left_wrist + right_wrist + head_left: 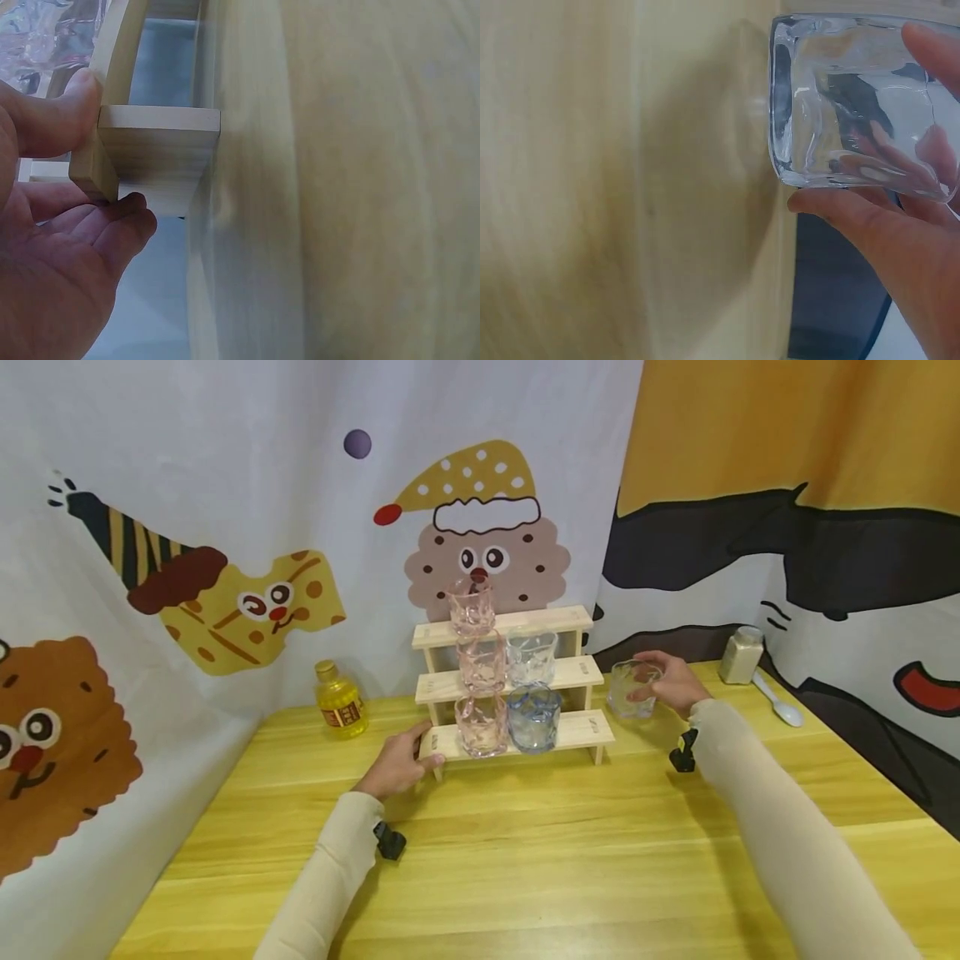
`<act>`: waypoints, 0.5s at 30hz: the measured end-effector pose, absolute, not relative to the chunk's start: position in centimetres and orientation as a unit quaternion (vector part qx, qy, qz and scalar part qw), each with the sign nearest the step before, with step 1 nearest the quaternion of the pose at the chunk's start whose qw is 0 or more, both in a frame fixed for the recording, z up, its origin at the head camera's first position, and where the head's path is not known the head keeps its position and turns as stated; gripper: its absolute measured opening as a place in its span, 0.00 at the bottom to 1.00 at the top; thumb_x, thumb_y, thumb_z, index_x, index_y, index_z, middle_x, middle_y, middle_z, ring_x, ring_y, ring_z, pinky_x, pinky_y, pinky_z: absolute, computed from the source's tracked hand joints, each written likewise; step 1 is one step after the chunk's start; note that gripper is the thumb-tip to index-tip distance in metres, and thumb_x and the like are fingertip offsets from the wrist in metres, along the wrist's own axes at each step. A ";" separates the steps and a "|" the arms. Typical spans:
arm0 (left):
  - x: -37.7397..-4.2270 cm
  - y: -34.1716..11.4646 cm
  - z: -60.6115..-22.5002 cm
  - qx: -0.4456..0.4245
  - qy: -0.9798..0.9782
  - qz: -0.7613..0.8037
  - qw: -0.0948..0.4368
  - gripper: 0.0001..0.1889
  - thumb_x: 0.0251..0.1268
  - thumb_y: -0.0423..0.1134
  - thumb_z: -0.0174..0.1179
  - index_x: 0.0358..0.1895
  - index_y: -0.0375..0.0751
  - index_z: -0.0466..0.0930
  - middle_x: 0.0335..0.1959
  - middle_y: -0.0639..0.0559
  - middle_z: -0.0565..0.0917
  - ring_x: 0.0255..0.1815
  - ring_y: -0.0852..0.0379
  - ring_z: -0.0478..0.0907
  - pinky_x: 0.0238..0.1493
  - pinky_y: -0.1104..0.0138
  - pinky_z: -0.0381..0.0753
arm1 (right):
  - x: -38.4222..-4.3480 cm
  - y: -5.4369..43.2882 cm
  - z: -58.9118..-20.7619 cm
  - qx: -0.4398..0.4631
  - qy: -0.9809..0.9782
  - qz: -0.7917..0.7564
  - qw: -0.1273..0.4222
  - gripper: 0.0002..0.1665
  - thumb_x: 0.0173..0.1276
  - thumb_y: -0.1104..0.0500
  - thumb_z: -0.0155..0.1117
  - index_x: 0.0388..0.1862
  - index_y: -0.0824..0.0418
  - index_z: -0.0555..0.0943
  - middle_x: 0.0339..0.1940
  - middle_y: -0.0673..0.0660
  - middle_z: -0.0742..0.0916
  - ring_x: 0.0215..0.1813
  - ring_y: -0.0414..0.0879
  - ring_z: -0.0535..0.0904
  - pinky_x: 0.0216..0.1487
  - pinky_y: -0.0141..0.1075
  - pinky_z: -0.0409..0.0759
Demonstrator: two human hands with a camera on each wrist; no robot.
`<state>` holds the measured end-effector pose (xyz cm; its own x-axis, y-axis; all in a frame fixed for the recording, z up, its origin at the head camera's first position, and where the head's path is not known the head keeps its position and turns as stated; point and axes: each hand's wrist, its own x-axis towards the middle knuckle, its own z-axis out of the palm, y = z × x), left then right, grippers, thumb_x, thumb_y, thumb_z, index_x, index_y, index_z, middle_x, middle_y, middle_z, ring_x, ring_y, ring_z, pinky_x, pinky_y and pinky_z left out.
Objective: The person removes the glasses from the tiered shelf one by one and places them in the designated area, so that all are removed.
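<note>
A three-step wooden rack (576,728) stands at the back of the table. My left hand (393,766) grips the left end of its lowest step, thumb on top and fingers curled at the edge (109,154). To the right of the rack, my right hand (673,683) holds a clear drinking glass (810,112), thumb and fingers around its side. One pink glass (472,610) is on the top step. The middle step bears a pink glass (482,667) and a clear glass (531,662). Below them are a pink glass (482,728) and a blue glass (534,724).
A small bottle of yellow oil (341,702) stands left of the rack. At the back right are a jar of pale grains (742,657) and a white spoon (783,710). A printed curtain (262,443) hangs behind the wooden table (525,860).
</note>
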<state>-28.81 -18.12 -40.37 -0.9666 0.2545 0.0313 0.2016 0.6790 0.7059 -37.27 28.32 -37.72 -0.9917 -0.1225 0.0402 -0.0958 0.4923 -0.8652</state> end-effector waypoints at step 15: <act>-28.8 -18.0 -40.2 0.126 0.921 0.367 0.024 0.36 0.71 0.38 0.62 0.78 0.34 0.58 0.68 0.32 0.75 0.67 0.40 0.77 0.66 0.51 0.78 | -38.2 27.3 -38.6 -0.048 0.870 -0.490 0.016 0.55 0.58 0.64 0.75 0.81 0.63 0.56 0.75 0.71 0.70 0.74 0.66 0.65 0.73 0.61 0.68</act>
